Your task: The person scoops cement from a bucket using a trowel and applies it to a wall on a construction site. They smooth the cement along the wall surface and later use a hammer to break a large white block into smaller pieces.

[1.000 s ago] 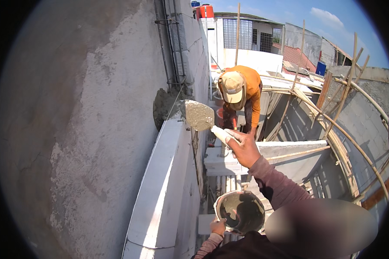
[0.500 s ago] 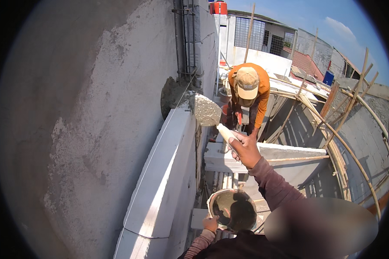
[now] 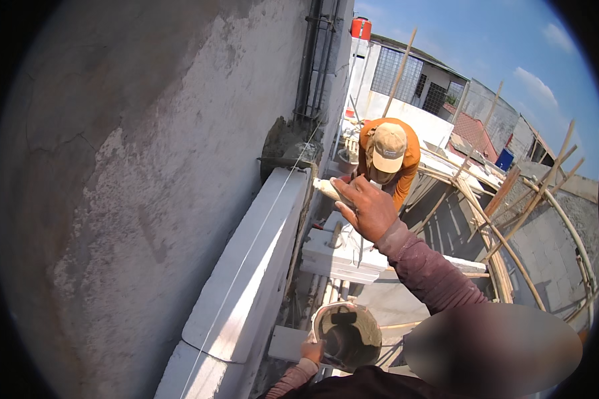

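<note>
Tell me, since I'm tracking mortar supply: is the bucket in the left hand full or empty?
Partly filled: the bucket, gripped at its rim by the left hand, shows dark mortar low inside and bare inner wall above.

One trowel (image 3: 293, 159), one bucket (image 3: 346, 334), one co-worker (image 3: 387, 158) (orange top), two hands.

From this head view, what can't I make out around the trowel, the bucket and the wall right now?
- Trowel blade: seen edge-on at the block end, so its mortar load is unclear.
- Trowel handle: mostly covered by the right hand.
- Bucket: contents too dark to tell; the left hand at its rim is partly cut off by the lower edge.
- Co-worker: hands hidden behind the right hand and white blocks.
- Lower right: blurred patch.
</note>
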`<move>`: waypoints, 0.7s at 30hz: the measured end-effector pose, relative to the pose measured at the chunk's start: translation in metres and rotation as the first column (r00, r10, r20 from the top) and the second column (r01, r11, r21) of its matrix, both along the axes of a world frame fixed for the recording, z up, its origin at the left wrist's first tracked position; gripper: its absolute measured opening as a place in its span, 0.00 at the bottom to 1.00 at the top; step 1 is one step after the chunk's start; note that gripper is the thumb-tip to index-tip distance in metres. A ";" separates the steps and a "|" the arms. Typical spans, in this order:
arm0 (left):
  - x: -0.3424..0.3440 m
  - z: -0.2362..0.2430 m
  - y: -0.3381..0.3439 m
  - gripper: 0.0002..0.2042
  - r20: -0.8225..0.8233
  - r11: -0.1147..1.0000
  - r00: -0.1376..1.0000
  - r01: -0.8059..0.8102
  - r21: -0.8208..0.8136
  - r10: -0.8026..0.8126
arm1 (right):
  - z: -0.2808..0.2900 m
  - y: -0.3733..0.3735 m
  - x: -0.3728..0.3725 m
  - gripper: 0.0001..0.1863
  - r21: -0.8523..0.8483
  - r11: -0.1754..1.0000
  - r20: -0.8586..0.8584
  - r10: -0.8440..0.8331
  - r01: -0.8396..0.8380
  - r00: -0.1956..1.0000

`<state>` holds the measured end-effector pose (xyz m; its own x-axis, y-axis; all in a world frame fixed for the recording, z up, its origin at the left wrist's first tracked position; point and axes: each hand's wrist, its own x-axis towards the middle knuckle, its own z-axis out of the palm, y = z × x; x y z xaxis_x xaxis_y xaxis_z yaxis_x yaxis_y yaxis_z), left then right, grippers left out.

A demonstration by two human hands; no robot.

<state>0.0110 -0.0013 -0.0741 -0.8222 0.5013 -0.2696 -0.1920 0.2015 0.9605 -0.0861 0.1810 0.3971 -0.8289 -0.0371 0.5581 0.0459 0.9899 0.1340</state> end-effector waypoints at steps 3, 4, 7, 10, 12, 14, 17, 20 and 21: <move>0.006 0.010 0.009 0.13 -0.023 1.000 0.999 0.030 0.007 -0.030 | -0.004 0.012 0.008 0.25 -0.024 0.997 -0.056 -0.070 0.069 0.996; 0.008 -0.004 0.017 0.13 -0.056 0.990 0.991 0.112 -0.091 -0.118 | -0.004 0.021 0.011 0.25 -0.020 0.995 -0.077 -0.098 0.097 0.992; 0.007 -0.101 0.038 0.13 -0.032 0.950 0.985 0.156 -0.271 -0.170 | -0.006 0.045 -0.002 0.21 -0.207 0.976 -0.215 0.024 -0.070 0.976; 0.015 -0.108 0.041 0.14 0.119 0.986 0.993 0.036 -0.161 -0.017 | 0.004 0.076 -0.016 0.18 -0.822 0.567 -0.007 0.085 -0.054 0.996; 0.032 -0.049 0.040 0.15 0.139 1.000 0.990 0.024 0.006 -0.025 | 0.019 0.097 0.003 0.17 -0.973 0.176 0.158 0.033 0.150 0.987; 0.030 -0.037 0.037 0.17 0.236 0.990 0.972 -0.056 0.132 0.024 | 0.049 0.075 -0.009 0.18 -0.982 -0.038 0.182 0.041 0.183 0.982; 0.022 -0.047 0.040 0.20 0.175 0.990 0.983 -0.073 0.125 0.050 | 0.076 0.068 -0.044 0.19 -0.979 -0.036 0.190 0.202 0.201 0.961; 0.022 -0.045 0.039 0.20 0.254 0.993 0.967 -0.016 0.120 -0.015 | 0.089 0.071 -0.081 0.18 -0.951 -0.065 0.281 0.238 0.304 0.930; 0.023 -0.036 0.038 0.20 0.318 0.991 0.947 0.003 0.133 -0.046 | 0.091 0.072 -0.092 0.20 -0.925 0.078 0.379 0.106 0.372 0.919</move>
